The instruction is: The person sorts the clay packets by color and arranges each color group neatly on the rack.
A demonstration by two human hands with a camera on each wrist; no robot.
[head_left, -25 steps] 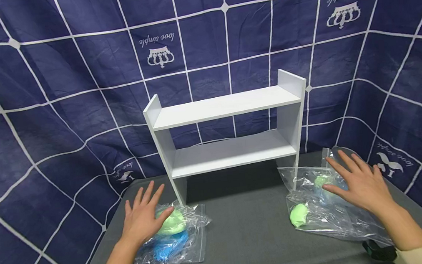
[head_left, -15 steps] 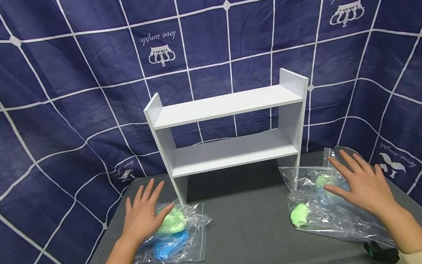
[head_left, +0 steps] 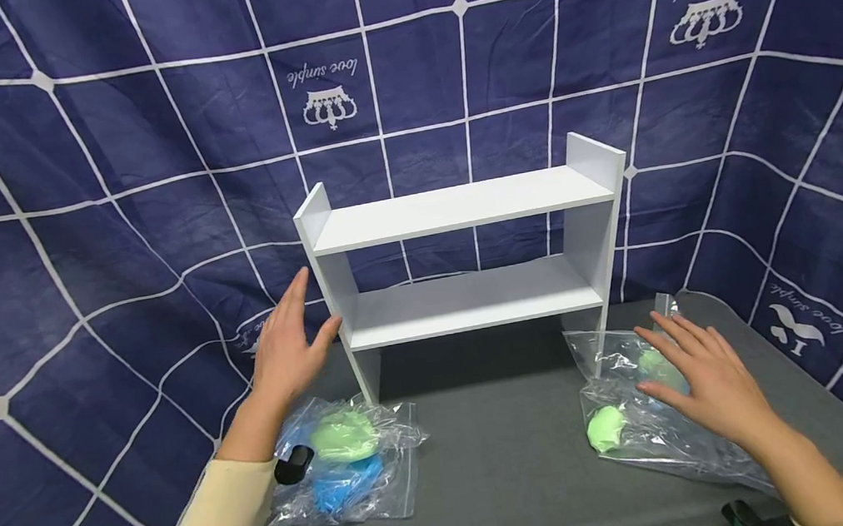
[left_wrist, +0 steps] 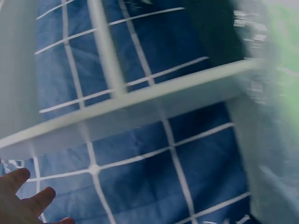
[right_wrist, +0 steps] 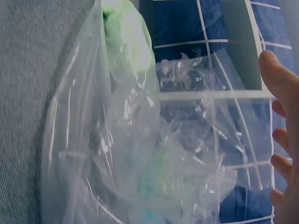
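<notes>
My left hand [head_left: 286,350] is raised with straight fingers, thumb apart, in front of the left side panel of a white two-tier shelf [head_left: 464,314]. Nothing is in it. Below it lies a clear plastic bag [head_left: 404,498] with a pale green lump [head_left: 345,435] and a blue lump [head_left: 346,485] inside. On the right, my right hand [head_left: 713,379] spreads its fingers over another clear bag [head_left: 664,451], holding nothing. That bag holds green lumps [head_left: 605,428], also seen in the right wrist view as a green lump [right_wrist: 128,35]. In the left wrist view, a few fingertips [left_wrist: 39,200] show.
The shelf stands on a dark grey cloth-covered table [head_left: 499,457], between the two bags. A navy curtain [head_left: 419,63] with white grid lines hangs behind and at both sides. Dark wrist camera straps [head_left: 294,465] sit at the wrists.
My left hand has risen and moved forward, away from the left bag toward the shelf's side. The right hand has shifted only slightly. The head view has turned a little left.
</notes>
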